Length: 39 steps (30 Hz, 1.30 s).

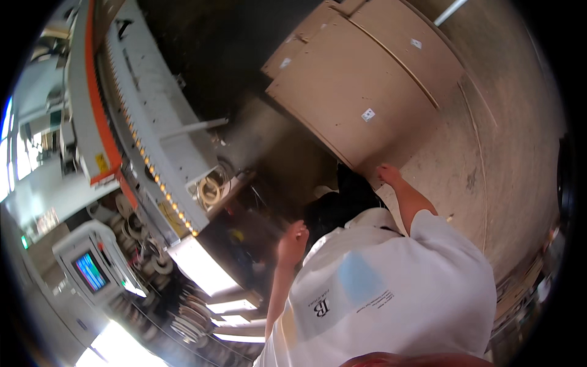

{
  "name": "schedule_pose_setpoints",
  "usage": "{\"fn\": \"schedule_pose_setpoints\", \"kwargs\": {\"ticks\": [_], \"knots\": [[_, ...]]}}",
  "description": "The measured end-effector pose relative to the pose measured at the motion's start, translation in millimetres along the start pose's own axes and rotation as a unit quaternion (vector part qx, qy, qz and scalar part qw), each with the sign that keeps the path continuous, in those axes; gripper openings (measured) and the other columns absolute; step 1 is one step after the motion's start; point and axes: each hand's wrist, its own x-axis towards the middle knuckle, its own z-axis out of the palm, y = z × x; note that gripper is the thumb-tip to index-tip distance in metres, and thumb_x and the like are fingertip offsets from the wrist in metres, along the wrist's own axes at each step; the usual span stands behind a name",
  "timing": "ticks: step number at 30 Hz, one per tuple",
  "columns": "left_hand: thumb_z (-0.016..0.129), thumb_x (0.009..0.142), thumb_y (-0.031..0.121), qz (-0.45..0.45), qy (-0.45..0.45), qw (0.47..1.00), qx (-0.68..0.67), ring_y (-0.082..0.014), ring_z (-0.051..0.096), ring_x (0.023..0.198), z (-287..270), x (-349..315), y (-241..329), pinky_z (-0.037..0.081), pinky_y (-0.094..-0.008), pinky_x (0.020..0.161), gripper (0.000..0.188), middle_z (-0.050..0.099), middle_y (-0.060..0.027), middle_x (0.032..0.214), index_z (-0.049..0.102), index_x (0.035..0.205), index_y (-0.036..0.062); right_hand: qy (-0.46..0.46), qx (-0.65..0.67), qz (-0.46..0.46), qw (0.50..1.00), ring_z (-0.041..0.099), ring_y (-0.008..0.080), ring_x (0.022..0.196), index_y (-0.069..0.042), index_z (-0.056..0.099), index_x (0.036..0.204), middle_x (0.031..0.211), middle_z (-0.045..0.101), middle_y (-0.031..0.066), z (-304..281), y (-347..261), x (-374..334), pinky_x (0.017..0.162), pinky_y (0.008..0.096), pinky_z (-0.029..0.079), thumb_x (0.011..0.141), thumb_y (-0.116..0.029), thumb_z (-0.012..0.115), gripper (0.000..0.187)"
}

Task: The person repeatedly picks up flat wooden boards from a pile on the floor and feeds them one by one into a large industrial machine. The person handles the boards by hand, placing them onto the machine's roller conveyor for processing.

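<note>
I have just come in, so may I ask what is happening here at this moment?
Someone in a white shirt is beside a long machine on the left, with brown panels ahead. The right hand is near the panels' closest edge; touching or not, I cannot tell. The left hand is curled, on the machine's side; whether it holds something small is unclear. A screen glows at left.
</note>
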Motion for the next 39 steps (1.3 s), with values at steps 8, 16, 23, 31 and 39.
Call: {"fn": "schedule_pose_setpoints", "kwargs": {"ticks": [8,16,23,31,39], "knots": [[0.062,0.107,0.025,-0.062,-0.177,0.982,-0.008,-0.0219,0.075,0.106,49.9,73.1,-36.3,0.058,-0.0363,0.093,0.039,0.078,-0.0112,0.117,0.063,0.142,0.0057,0.23,0.018,0.123,0.965,0.058,0.0454,0.137,0.006,0.062,0.141,0.139,0.065,0.0315,11.9,123.6,70.6,0.116,0.0465,0.044,0.1,-0.059,0.058,0.077],[0.062,0.109,0.024,-0.218,-0.203,0.942,-0.154,-0.0162,0.071,0.095,76.7,192.9,-106.5,0.054,-0.0273,0.081,0.037,0.075,-0.0119,0.117,0.063,0.141,0.0057,0.151,0.382,0.253,0.876,0.046,0.0409,0.149,-0.006,0.048,0.16,0.162,0.05,0.0201,59.7,167.5,111.4,0.113,0.0586,0.043,0.104,-0.078,0.037,0.093],[0.067,0.106,0.038,-0.189,-0.197,0.945,-0.18,-0.0183,0.07,0.102,83.2,324.4,-69.9,0.055,-0.0344,0.088,0.045,0.073,-0.0097,0.122,0.063,0.14,0.0095,0.212,0.391,0.242,0.862,0.058,0.0373,0.138,-0.002,0.054,0.156,0.15,0.062,0.0238,63.6,134.9,78.2,0.109,0.0475,0.049,0.104,-0.081,0.028,0.098],[0.074,0.102,0.025,-0.134,-0.155,0.789,-0.579,-0.0267,0.068,0.117,126.4,389.3,41.4,0.057,-0.0401,0.096,0.044,0.07,-0.008,0.127,0.058,0.14,0.0096,0.252,0.455,0.206,0.829,0.056,0.0332,0.137,0.001,0.053,0.155,0.153,0.059,0.0186,36.0,108.8,-17.5,0.113,0.048,0.045,0.102,-0.082,0.037,0.099],[0.075,0.098,0.005,-0.173,-0.087,0.797,-0.572,-0.0238,0.071,0.098,105.2,327.3,122.0,0.061,-0.0395,0.083,0.021,0.072,-0.0074,0.109,0.066,0.116,0.0081,0.352,0.568,0.147,0.729,0.057,0.0294,0.131,-0.006,0.062,0.146,0.145,0.063,0.0118,-19.2,60.2,-84.1,0.112,0.0449,0.044,0.097,-0.058,0.055,0.071]]}}
